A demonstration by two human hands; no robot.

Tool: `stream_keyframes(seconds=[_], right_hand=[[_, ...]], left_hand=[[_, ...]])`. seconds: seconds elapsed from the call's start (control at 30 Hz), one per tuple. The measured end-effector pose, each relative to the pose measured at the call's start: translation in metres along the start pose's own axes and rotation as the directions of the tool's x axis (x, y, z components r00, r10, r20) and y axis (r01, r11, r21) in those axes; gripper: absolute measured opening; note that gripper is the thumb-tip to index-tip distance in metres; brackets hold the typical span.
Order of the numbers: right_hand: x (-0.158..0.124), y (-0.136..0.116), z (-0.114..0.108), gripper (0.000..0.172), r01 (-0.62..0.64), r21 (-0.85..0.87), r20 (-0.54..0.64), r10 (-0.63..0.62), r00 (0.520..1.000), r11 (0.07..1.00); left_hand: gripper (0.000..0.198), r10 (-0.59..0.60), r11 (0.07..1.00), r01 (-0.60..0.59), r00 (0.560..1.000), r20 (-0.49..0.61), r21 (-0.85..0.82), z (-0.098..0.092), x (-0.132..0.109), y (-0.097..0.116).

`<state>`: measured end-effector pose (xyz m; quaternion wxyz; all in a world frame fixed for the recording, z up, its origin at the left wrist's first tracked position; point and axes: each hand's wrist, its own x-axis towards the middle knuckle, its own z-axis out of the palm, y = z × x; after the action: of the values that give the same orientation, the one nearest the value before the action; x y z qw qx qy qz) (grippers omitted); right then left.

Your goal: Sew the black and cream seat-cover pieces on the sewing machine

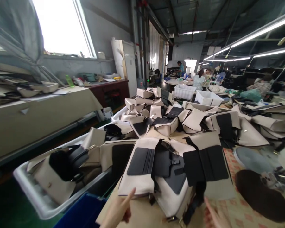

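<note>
Two cream and black bag pieces lie side by side on the table, a left piece and a right piece. Between them is a cream bag with a black strap and metal fittings at its lower end. My left hand is at the bottom edge of the left piece, its index finger stretched out to that edge and the other fingers curled, no object seen in it. Just below the right piece, my right hand is partly cut off by the frame and blurred, with a finger extended upward.
A white bin of bags stands at the left, beside a blue bin. More cream bags are heaped behind. A machine and a dark brown oval pad are at the right. People work in the background.
</note>
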<state>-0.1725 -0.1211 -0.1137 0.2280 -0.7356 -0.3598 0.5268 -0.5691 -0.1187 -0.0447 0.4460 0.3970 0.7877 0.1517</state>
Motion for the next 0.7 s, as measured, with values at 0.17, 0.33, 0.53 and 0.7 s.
stream_keyframes(seconds=[0.17,0.33,0.53,0.7], right_hand=[[-0.018,0.002,-0.022,0.073,0.199,-0.454,-0.63,-0.471,0.618,0.868],[0.015,-0.016,0.007,0.038,0.346,-0.906,-0.048,-0.87,0.492,0.245],[0.012,-0.049,0.004,0.043,0.324,-0.878,-0.119,-0.817,0.564,0.352],[-0.083,-0.003,0.084,0.032,0.65,-0.622,-0.266,-0.899,0.349,0.437]], left_hand=[[0.063,0.243,0.969,-0.238,0.838,-0.488,0.073,-0.019,0.039,-0.048],[0.068,0.346,0.93,-0.367,0.887,-0.307,-0.013,0.011,0.05,-0.053],[0.05,0.416,0.839,-0.456,0.889,-0.191,-0.297,0.013,0.015,-0.06],[0.039,-0.108,0.858,-0.181,0.852,-0.512,-0.482,0.019,-0.007,-0.19]])
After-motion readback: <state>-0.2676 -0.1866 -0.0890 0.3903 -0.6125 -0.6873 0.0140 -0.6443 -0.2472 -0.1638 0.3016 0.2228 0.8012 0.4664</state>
